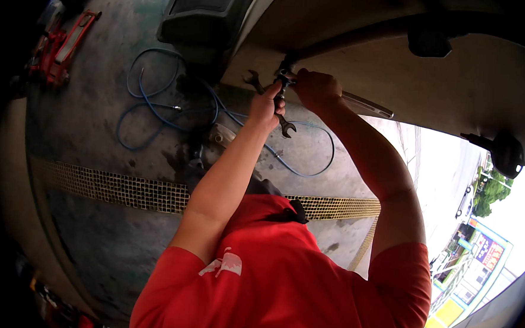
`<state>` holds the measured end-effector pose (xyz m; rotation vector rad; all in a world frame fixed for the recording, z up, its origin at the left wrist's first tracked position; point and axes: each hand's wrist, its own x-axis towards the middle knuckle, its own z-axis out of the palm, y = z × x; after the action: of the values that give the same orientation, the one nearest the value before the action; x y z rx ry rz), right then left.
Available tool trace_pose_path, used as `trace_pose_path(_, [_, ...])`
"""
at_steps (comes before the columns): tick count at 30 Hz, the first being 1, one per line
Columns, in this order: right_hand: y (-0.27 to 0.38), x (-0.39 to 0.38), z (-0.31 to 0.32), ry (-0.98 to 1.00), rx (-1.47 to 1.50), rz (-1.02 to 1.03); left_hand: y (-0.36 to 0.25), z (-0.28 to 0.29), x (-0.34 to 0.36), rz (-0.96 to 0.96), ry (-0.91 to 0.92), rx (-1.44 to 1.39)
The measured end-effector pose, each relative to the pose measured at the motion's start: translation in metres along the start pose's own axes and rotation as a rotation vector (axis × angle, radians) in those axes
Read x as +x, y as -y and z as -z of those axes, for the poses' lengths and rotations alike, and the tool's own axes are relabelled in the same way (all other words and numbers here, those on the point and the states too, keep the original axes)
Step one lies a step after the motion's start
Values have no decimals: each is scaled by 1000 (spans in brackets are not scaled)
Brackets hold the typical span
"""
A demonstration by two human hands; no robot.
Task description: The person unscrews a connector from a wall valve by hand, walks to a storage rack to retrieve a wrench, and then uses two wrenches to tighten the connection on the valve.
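My left hand (267, 109) is wrapped round the middle of a dark steel double open-ended wrench (285, 124), likely heavy, rigid and best held mid-shank, near a dark metal joint (286, 76). My right hand (317, 91) curls beside that joint; I can't tell what it grips.

From my end I see the left hand (266, 109) with a wrench (285, 127) in it and the right hand (318, 91) just to its right, a broad panel (362, 68) spreading beyond both. On the floor (92, 119), a hose (176, 107) lies left of the left forearm (230, 162) and also to its right. I have a floor jack (66, 50) far left, a grating strip (122, 187) crossing nearer the body, and a street (446, 162) at right.
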<state>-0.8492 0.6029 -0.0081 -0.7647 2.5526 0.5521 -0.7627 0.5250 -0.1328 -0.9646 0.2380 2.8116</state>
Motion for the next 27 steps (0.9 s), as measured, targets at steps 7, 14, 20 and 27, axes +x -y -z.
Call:
trace_pose_path(7, [5, 6, 21, 145, -112, 18, 1, -9, -9, -41, -22, 3])
trace_pose_path(14, [13, 6, 25, 103, -182, -1, 0, -8, -9, -39, 3, -6])
trace_pose_path(20, [8, 5, 15, 55, -187, 22, 1, -8, -7, -29, 8, -17])
trace_pose_path(27, [7, -3, 1, -38, -141, -30, 3, -10, -2, -16, -13, -41])
